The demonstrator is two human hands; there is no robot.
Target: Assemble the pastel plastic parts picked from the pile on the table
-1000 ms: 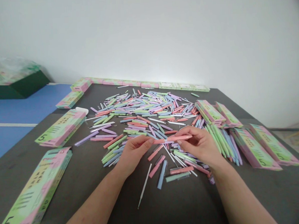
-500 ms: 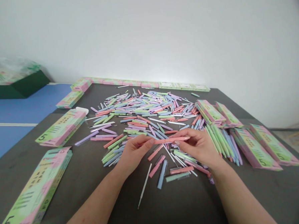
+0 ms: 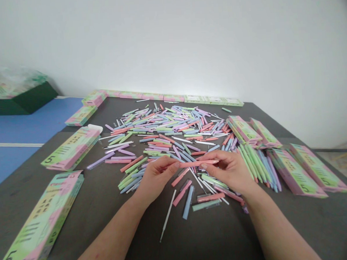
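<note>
In the head view, the left hand [image 3: 157, 178] and right hand [image 3: 229, 170] were close together, and both pinched one smooth pink plastic pen [image 3: 197, 163] above loose slim pens [image 3: 159, 136] on the dark table [image 3: 326, 223]. Flat cardboard boxes [image 3: 71, 149] lay beside them.

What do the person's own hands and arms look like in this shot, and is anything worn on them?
The left hand and right hand are bare, with no gloves, rings or watch visible. The left forearm and right forearm are bare too, and no sleeve shows within the view.
</note>
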